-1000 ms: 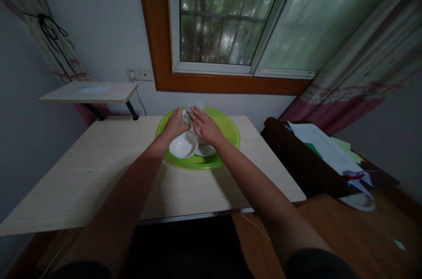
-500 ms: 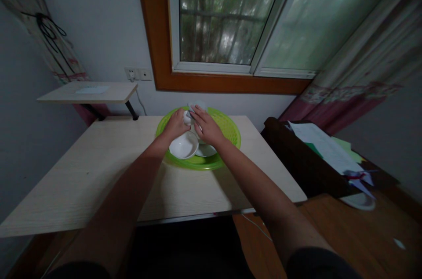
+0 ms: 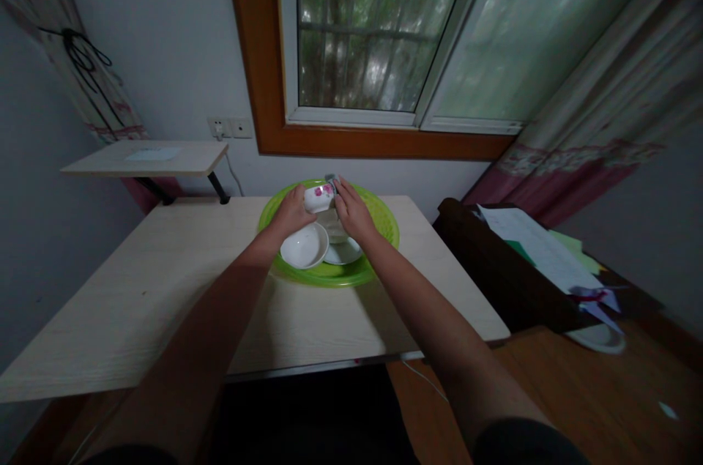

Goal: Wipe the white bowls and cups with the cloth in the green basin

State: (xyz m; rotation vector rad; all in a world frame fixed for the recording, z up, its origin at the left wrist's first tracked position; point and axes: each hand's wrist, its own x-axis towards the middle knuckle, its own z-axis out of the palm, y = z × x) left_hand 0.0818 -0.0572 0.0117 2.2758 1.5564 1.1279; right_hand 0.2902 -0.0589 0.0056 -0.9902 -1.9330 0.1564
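My left hand (image 3: 292,214) grips the side of a small white bowl (image 3: 315,200) with pink flowers on its outside, held tilted above the basket. My right hand (image 3: 351,210) presses a greyish cloth (image 3: 331,178) to the bowl's right side; the fingers partly hide the cloth. Below them is a round green plastic basket (image 3: 385,220). Inside it, an empty white bowl (image 3: 304,247) leans at the front left. A white dish (image 3: 343,253) lies beside that bowl, partly covered. Another pale piece of crockery (image 3: 331,225) shows between my hands.
The basket rests on a light wooden table (image 3: 181,289) against the wall below a window. A small raised shelf (image 3: 187,157) stands at the back left. To the right is a dark brown piece of furniture (image 3: 477,260) with papers (image 3: 527,238) on it.
The flowered bowl has turned, so its pink pattern now shows. My right hand has moved slightly right and down along it, and less of the cloth is visible.
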